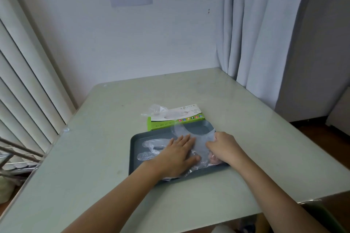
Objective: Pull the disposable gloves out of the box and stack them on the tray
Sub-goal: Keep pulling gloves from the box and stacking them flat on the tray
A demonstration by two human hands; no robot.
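A dark grey tray (pixel 136 139) lies on the table in front of me. Clear disposable gloves (pixel 151 144) are piled on it, their fingers pointing left. My left hand (pixel 177 154) lies flat on the pile with straight fingers. My right hand (pixel 222 146) pinches the edge of a clear glove (pixel 184 130) that spreads over the tray's far right part. Just behind the tray stands the green and white glove box (pixel 176 118), with a clear glove (pixel 156 110) sticking up out of its top at the left.
The pale green table (pixel 106 166) reaches to a white wall at the back. Blinds stand at the left, and grey curtains (pixel 265 34) hang at the right. A metal rack (pixel 17 157) shows beyond the left table edge.
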